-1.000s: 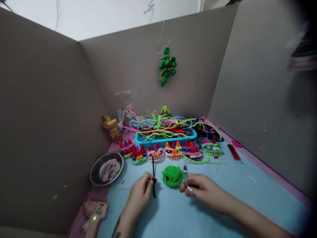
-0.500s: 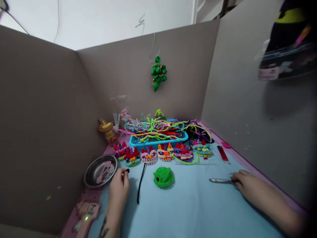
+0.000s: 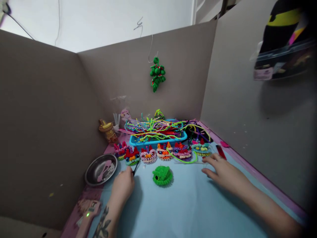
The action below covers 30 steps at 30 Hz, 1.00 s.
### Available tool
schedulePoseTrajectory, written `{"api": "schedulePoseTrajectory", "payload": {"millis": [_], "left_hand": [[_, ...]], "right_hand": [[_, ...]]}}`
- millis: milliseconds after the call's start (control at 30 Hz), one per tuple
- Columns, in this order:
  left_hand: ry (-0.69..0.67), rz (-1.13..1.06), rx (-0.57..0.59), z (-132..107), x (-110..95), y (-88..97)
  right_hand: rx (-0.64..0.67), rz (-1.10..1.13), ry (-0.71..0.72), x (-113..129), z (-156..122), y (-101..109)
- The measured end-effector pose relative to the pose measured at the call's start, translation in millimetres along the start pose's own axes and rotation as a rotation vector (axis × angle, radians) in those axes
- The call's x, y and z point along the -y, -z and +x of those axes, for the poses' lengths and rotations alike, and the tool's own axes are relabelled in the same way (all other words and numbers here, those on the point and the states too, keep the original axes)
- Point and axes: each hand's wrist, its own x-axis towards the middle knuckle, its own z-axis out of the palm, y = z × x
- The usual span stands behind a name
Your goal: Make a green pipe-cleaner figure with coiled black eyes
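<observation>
My left hand (image 3: pixel 123 183) is closed at the left of the blue mat. A black pipe cleaner (image 3: pixel 136 167) sticks up from its fingers; the rest of it is hidden by the hand. To the right of that hand sits a green fuzzy pipe-cleaner head (image 3: pixel 162 175) with a black eye. My right hand (image 3: pixel 219 168) hovers over the mat's right side, fingers apart, near a thin clear rod (image 3: pixel 190 162). The silver scissors-like tool seen earlier is out of sight.
Several colourful pipe-cleaner heads (image 3: pixel 148 155) line up before a blue tray (image 3: pixel 145 144) heaped with pipe cleaners. A metal bowl (image 3: pixel 90 180) holding a pink scoop is at left, above a pink glue gun (image 3: pixel 90 216) with a green light. Grey panels (image 3: pixel 119 72) enclose the table.
My left hand has moved right and closed on the black pipe cleaner that lay on the mat. My right hand has let go of the silver tool and moved left and farther away.
</observation>
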Motion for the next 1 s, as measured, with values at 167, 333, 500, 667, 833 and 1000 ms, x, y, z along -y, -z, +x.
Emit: {"api": "schedulePoseTrajectory", "payload": {"millis": [167,333,500,667,833,1000], "left_hand": [[-0.087,-0.325,-0.130,9.8,-18.6,10.9],[-0.164,-1.245,0.009,4.7,-77.0,0.8],[-0.133,-1.433,0.054,-4.0,-98.9,-17.0],[-0.136,-1.360,0.129,-11.1,-95.1,-28.1],[-0.196,-1.251,0.110,-13.9,-95.3,-31.5],[-0.241,-1.168,0.111,-15.2,-96.7,-31.3]], "right_hand": [[0.010,0.245,0.128,60.4,26.4,11.5],[-0.084,0.712,0.230,111.4,32.9,-4.9],[0.005,1.041,0.016,117.9,26.6,-34.2],[0.212,1.222,-0.092,110.5,23.6,-43.7],[0.302,1.260,-0.150,115.2,23.1,-42.0],[0.329,1.269,-0.162,115.0,23.7,-42.0]]}}
